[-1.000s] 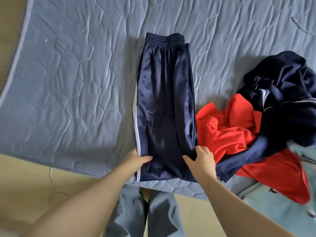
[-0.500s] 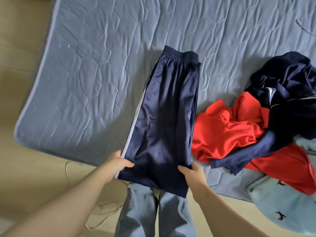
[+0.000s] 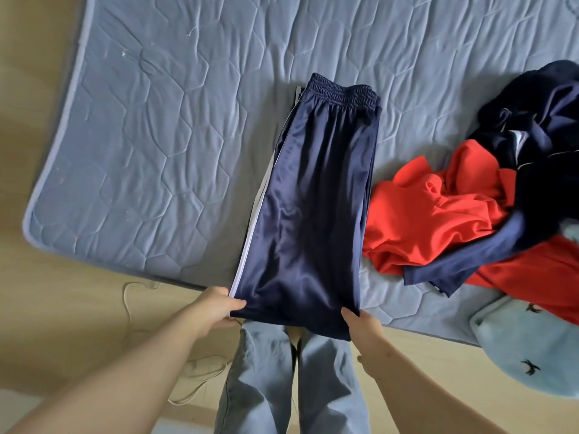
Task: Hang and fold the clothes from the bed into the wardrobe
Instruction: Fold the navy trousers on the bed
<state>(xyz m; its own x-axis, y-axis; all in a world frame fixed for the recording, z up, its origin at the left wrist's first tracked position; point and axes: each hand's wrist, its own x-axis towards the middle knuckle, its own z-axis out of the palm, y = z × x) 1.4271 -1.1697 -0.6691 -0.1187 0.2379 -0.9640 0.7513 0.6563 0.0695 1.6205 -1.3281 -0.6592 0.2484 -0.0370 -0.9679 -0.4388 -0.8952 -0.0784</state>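
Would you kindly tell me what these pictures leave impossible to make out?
Head view only.
Wardrobe: outside the frame.
Fingers of left hand and right hand: under the trousers hem.
Dark pile: cut by the right edge; garment count unclear.
Pale blue cloth: cut by the right edge; kind unclear.

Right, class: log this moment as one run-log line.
left hand: pinches near corner of shiny navy white-striped track trousers | right hand: pinches other corner | near end: overhangs blue quilted mattress
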